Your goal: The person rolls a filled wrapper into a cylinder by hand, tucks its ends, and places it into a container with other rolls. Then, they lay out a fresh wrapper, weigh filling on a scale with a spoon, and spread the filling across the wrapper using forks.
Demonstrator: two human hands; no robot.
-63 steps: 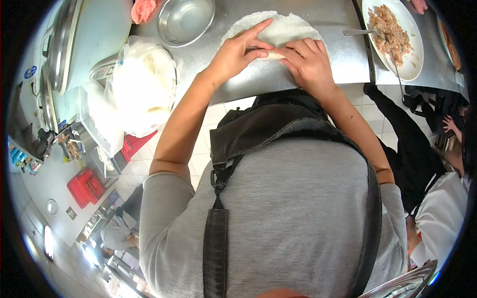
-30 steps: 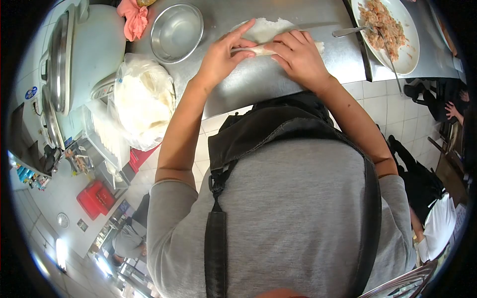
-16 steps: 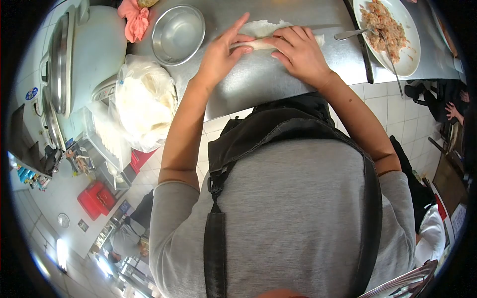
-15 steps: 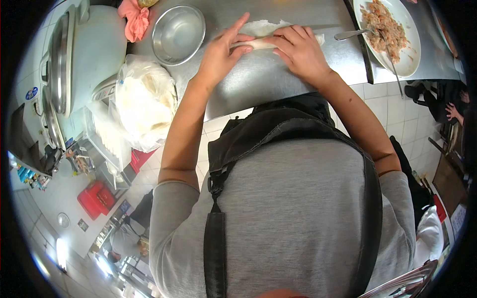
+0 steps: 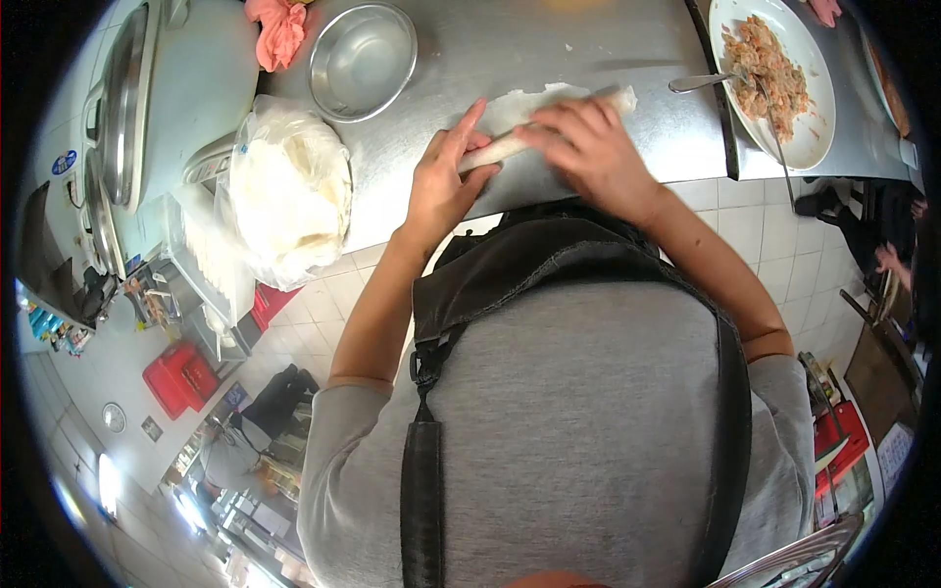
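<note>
Grip at the left hand (image 5: 446, 181) is narrow in the head view: thumb on the near side, fingers on the far side, the near-left end of the roll (image 5: 505, 149) between them. At the right hand (image 5: 593, 147) the fingers are bent over the roll, but they are blurred, so I cannot tell how wide that grip is or whether it presses. The roll lies on the steel surface (image 5: 382, 162), slanting from the left hand out to a far-right end beyond the right fingers. A ragged strip of sheet (image 5: 554, 90) shows on its far side.

Working this well looks like a matter of light, even pressure from both hands: fingertips flat, no nails, since the sheet looks thin enough to tear. The slant suggests squaring the roll, so that 1 end does not run ahead of the other.

The surface's front edge passes close under both wrists, with the apron (image 5: 554, 240) just beyond, so room toward the body is short. More lies on the far side of the sheet. The bowl (image 5: 363, 61) stands well apart from the roll, far-left of it, and the bag (image 5: 294, 201) sits left of the left forearm. On the right, 1 spoon handle (image 5: 694, 84) juts from the plate (image 5: 809, 149) across the seam toward the right hand; a 2nd handle (image 5: 788, 184) overhangs the front edge. Wide sweeps to the right could catch the nearer handle.
</note>
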